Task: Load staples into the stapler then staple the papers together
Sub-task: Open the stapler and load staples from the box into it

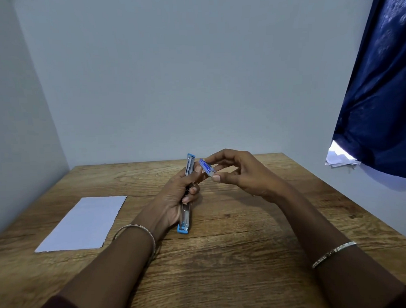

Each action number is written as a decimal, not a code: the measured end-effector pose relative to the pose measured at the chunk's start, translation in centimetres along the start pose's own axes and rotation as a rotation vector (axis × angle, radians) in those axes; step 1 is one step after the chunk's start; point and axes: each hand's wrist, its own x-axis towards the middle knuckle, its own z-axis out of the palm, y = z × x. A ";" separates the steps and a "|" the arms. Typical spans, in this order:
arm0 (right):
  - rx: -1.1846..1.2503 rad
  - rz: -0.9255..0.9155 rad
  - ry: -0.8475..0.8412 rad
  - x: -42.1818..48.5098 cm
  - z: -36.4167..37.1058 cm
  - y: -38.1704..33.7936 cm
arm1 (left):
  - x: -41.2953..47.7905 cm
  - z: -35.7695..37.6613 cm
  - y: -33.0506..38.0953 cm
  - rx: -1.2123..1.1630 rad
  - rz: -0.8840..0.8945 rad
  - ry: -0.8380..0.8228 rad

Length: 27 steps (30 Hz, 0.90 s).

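left hand (176, 196) grips open stapler (185, 220), right hand (242, 175) pinches staple box (206, 167); i'd hold it level, then slide 1 strip in

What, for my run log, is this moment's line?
left hand holds open stapler | right hand pinches staple box | papers on table

No text is legible — the small blue staple box (206, 167) bears print, too blurred to read.
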 end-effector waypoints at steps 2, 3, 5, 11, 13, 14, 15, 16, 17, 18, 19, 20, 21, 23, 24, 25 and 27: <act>-0.013 -0.003 0.000 0.0 0.0 0.0 | -0.1 0.0 0.1 -0.020 -0.003 -0.039; -0.022 -0.006 -0.002 0.1 0.0 0.0 | -0.1 0.0 0.1 -0.019 -0.001 -0.048; -0.034 -0.011 -0.005 0.1 0.1 -0.1 | -0.1 0.1 0.0 0.002 0.007 -0.044; -0.021 0.011 0.020 0.0 0.9 -0.5 | -0.1 -0.2 0.1 -0.053 0.048 0.039; -0.019 0.025 0.062 0.0 1.2 -0.6 | -0.1 -0.3 0.2 -0.070 0.051 0.068; -0.042 0.022 0.098 0.0 1.4 -0.6 | 0.0 -0.3 0.2 -0.067 0.050 0.079; -0.077 0.013 0.140 0.1 1.7 -0.6 | 0.0 -0.2 0.2 -0.060 0.047 0.088; -0.111 0.000 0.182 0.2 1.8 -0.6 | -0.1 -0.2 0.2 -0.054 0.040 0.096; -0.134 -0.012 0.221 0.2 2.0 -0.7 | -0.1 -0.2 0.2 -0.050 0.032 0.102; -0.146 -0.021 0.254 0.3 2.1 -0.7 | -0.1 -0.2 0.2 -0.047 0.024 0.108; -0.157 -0.031 0.279 0.3 2.2 -0.7 | -0.1 -0.2 0.2 -0.046 0.020 0.113; -0.177 -0.045 0.294 0.3 2.2 -0.7 | -0.1 -0.2 0.1 -0.048 0.021 0.117; -0.209 -0.065 0.300 0.3 2.2 -0.7 | -0.1 -0.2 0.1 -0.048 0.028 0.120; -0.267 -0.115 0.296 0.2 2.3 -0.6 | 0.0 -0.3 0.2 -0.037 0.048 0.131; -0.290 -0.138 0.290 0.2 2.3 -0.5 | 0.0 -0.3 0.2 -0.028 0.059 0.137; -0.311 -0.155 0.283 0.3 2.2 -0.4 | 0.0 -0.3 0.3 -0.017 0.073 0.143; -0.342 -0.167 0.260 0.3 2.1 -0.3 | 0.0 -0.2 0.3 0.001 0.108 0.161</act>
